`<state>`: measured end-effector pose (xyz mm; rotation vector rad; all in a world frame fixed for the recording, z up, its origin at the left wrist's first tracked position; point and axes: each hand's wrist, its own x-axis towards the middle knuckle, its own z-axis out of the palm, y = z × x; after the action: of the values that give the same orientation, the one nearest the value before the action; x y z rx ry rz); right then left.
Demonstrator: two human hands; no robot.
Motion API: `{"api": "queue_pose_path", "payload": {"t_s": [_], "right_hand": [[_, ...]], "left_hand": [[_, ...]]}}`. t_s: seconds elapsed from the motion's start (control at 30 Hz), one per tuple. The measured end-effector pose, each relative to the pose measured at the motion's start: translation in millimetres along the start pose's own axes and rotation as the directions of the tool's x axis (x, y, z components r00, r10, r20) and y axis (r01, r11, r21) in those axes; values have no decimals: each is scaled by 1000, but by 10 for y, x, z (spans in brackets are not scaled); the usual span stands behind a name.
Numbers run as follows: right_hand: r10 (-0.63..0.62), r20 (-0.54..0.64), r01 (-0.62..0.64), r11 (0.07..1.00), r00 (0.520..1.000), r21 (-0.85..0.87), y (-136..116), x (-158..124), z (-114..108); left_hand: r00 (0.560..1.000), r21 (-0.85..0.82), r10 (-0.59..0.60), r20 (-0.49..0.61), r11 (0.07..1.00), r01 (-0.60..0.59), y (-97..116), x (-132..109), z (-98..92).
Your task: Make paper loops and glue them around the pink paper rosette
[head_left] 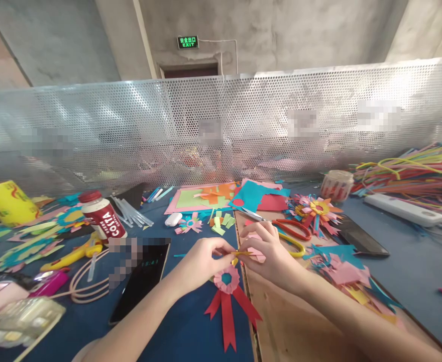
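My left hand (205,260) and my right hand (269,252) meet over the middle of the table, each pinching a small yellow-orange paper strip (244,253) between the fingertips. Fingers hide part of it. Just below lies a paper rosette (226,279) with a pink pleated ring, a blue centre and red ribbon tails (228,322). Beyond my right hand are red-handled scissors (295,229) and a yellow scissor handle (294,245). Green paper pieces (221,221) and a small paper flower (189,222) are scattered past my left hand.
A phone (141,281), a yellow glue gun (74,253) and a Costa bottle (102,216) stand or lie at left. To the right are paper scraps (345,271), another phone (360,235), a power strip (405,209) and a jar (336,186). A perforated metal screen (138,136) rises behind.
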<state>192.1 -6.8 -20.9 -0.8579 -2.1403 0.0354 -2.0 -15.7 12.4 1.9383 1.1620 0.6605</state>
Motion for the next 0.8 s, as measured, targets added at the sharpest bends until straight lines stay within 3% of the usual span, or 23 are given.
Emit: {"api": "queue_pose_path", "payload": {"t_s": [0.27,0.47,0.8], "right_hand": [[-48,3,48,995,999,88,-4,25,-17],[44,34,-52,956,998,290,-15,26,3],[85,35,-91,949,996,302,-24,11,14]], "left_hand": [[1000,-128,-25,-1,991,25,-61,42,-7],[1000,-135,-17,2,991,17,-53,36,-7],[1000,-129,14,-11,991,-15,-58,46,12]]}}
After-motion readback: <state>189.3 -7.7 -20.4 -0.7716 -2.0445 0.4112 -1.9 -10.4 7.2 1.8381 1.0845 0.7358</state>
